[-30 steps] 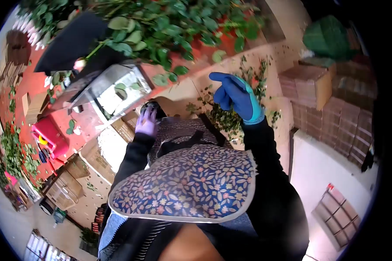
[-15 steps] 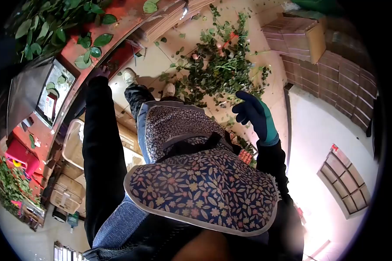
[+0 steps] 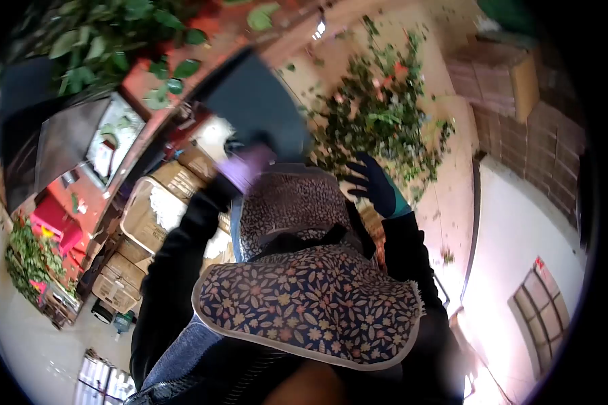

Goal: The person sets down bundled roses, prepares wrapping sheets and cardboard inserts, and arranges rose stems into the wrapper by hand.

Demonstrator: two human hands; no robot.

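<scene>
The left hand (image 3: 248, 167), wearing a lilac glove, is gripping a dark slate-grey, flat, broad sheet (image 3: 260, 101) by its lower left end; motion blur is hiding how the single fingers are lying, but the hand appears to be closing firmly around that edge. The sheet is standing out ahead of the dark blue floral apron (image 3: 311, 304), between the red tabletop (image 3: 216, 40) and the green heap of leafy cuttings (image 3: 378, 115) on the floor. It is keeping a flat shape from one gripped end, so it is probably behaving as a light, fairly stiff piece, more likely to be flexing or twisting than breaking. Its plain face is looking smooth, so a bare pinch might be slipping; the gripped end is seeming the surest hold, with the long right edge serving as a second one. The right hand (image 3: 375, 187), in a navy glove with a teal back, is hanging near the apron's right side, its fingers spreading wide and visibly holding nothing. What the sheet is made of is remaining unclear.
</scene>
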